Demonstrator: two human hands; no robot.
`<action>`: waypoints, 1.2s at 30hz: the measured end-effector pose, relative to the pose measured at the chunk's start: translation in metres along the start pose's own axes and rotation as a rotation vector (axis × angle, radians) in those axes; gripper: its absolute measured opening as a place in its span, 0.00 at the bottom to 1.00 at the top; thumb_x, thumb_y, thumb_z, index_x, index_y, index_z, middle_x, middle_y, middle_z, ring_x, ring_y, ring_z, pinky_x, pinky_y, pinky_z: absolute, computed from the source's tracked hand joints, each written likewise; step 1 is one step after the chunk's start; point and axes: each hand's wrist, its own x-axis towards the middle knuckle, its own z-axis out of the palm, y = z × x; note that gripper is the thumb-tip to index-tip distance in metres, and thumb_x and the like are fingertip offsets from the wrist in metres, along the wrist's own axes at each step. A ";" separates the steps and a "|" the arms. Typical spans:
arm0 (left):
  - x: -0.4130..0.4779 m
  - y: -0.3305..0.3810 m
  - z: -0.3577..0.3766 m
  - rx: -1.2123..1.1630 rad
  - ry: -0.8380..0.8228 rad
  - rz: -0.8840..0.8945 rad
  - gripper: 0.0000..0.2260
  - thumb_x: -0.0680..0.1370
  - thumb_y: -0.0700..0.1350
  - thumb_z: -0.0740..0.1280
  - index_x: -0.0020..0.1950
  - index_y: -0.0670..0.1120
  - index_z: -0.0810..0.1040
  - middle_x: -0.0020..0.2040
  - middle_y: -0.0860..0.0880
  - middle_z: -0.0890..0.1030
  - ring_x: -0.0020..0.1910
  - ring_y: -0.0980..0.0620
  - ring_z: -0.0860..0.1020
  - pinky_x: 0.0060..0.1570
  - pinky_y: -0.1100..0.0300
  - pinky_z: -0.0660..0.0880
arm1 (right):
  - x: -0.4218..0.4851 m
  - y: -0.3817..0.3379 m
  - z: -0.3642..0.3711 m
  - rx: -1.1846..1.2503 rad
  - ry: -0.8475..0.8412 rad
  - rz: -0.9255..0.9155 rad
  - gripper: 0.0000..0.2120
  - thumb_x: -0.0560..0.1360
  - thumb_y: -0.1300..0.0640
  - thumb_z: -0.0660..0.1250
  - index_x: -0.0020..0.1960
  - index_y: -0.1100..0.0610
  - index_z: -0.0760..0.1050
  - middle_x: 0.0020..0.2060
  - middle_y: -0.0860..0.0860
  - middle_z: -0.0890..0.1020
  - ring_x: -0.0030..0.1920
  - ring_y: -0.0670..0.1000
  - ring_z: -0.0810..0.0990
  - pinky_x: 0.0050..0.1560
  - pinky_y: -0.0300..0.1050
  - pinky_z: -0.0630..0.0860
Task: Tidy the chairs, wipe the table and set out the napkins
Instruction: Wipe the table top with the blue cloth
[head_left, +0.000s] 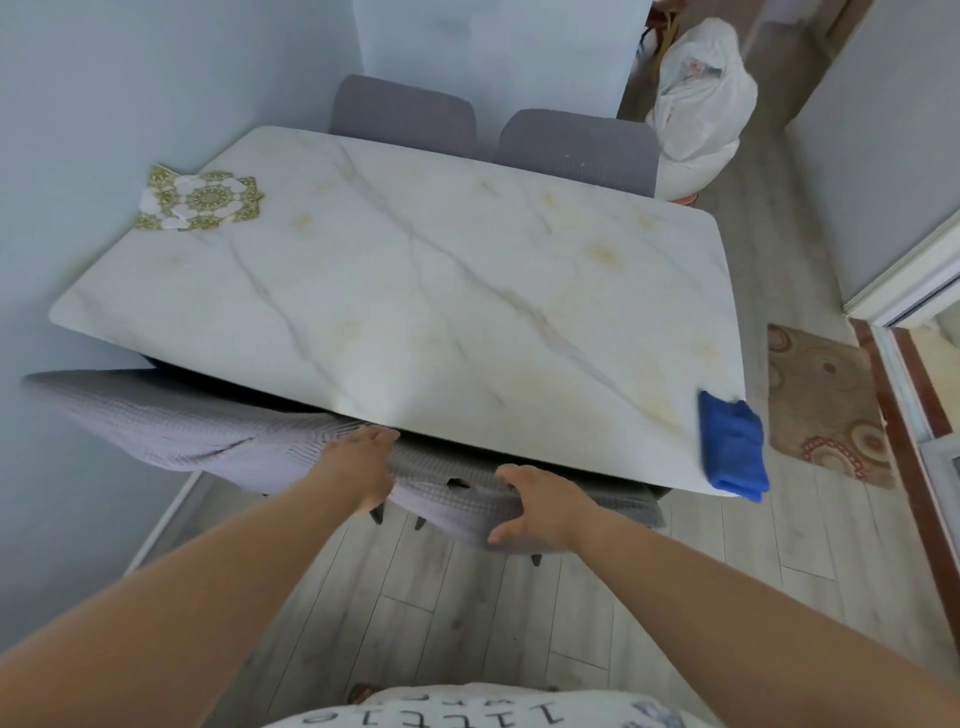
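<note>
**Hands on the near chair**

Both hands grip the chair (452, 499) back at the table's (415, 291) near edge: left hand (363, 462) flat on top, right hand (535, 506) clasping it. Napkins (200, 200) lie far left; cloth (732, 447) overhangs the right corner.

The table (415, 270) fills mid-frame: napkins (200, 200) on its upper-left corner, a cloth (732, 447) at its lower-right edge, two chairs (405, 111) behind it.
</note>
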 end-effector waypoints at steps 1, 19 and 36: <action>-0.001 0.016 -0.001 -0.021 0.005 0.034 0.28 0.79 0.48 0.61 0.77 0.50 0.56 0.77 0.52 0.59 0.75 0.51 0.59 0.72 0.53 0.59 | -0.009 0.008 -0.005 0.040 0.000 -0.002 0.44 0.68 0.37 0.69 0.77 0.51 0.56 0.73 0.49 0.65 0.70 0.53 0.67 0.67 0.49 0.67; 0.029 0.323 0.011 -0.317 -0.086 0.355 0.20 0.77 0.49 0.66 0.70 0.52 0.70 0.64 0.51 0.75 0.62 0.52 0.73 0.67 0.57 0.68 | -0.200 0.225 -0.069 0.329 0.307 0.386 0.23 0.73 0.47 0.71 0.64 0.53 0.70 0.58 0.49 0.76 0.55 0.49 0.76 0.57 0.43 0.74; 0.174 0.470 0.037 -0.372 -0.178 0.041 0.22 0.71 0.54 0.70 0.58 0.47 0.65 0.47 0.51 0.76 0.45 0.51 0.77 0.43 0.56 0.75 | -0.116 0.381 -0.180 0.337 0.171 0.383 0.24 0.75 0.50 0.68 0.69 0.54 0.69 0.62 0.49 0.76 0.59 0.48 0.75 0.56 0.40 0.72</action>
